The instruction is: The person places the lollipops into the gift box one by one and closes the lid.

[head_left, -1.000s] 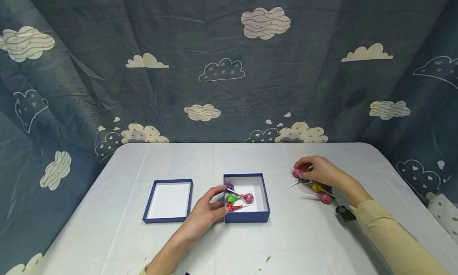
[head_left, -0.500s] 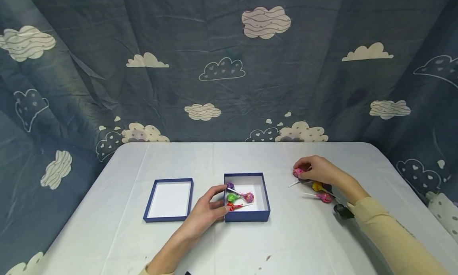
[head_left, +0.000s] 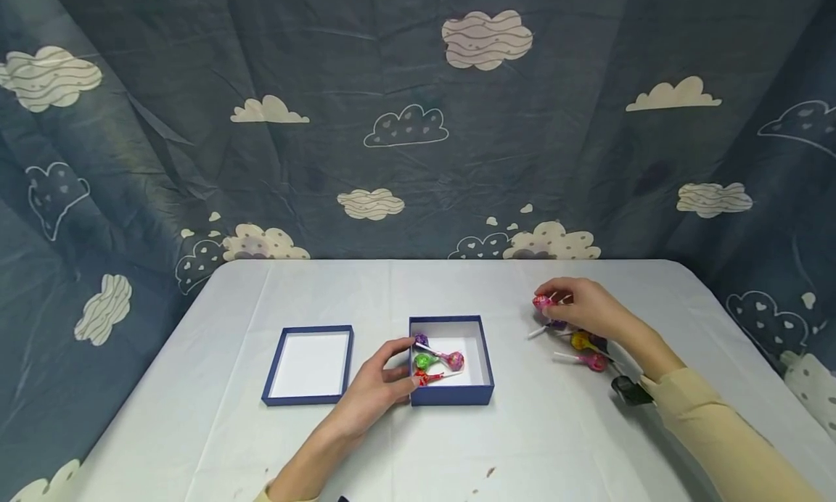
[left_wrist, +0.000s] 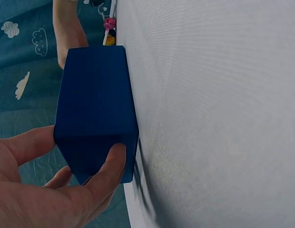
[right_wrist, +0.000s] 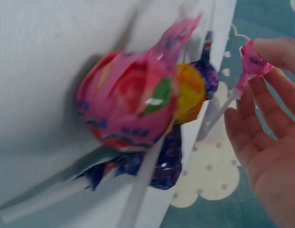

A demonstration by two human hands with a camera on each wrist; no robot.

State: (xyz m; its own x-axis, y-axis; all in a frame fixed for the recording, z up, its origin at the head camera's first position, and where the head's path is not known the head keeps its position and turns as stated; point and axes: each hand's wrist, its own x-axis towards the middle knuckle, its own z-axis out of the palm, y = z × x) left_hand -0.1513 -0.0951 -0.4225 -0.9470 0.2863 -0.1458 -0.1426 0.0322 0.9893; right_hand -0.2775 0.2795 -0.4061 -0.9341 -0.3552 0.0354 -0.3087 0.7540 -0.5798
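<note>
My left hand [head_left: 375,386] holds a blue box [head_left: 453,395] by its left side. In the left wrist view, fingertips [left_wrist: 118,152] press the outer wall and another digit rests at a top corner. Inside the white-lined box lie several lollipops: a purple one [head_left: 421,339], a green one [head_left: 423,361], a pink one [head_left: 453,361] and a red one [head_left: 426,378]. At the right, my right hand [head_left: 588,310] pinches a pink lollipop [right_wrist: 254,61] by its wrapped head, its stick pointing down and away. Just below lie more lollipops, including a yellow one [head_left: 580,340] and a pink one [head_left: 594,361].
A blue-rimmed, white-lined lid [head_left: 308,397] lies left of the box. White cloth covers the table [head_left: 522,444]. Behind it hangs a dark cloud-patterned curtain [head_left: 418,175]. A small black object [head_left: 630,391] sits at the right wrist.
The right hand has risen slightly with the pink lollipop, away from the others, showing more of the purple wrapper beneath. The left hand and box stay put.
</note>
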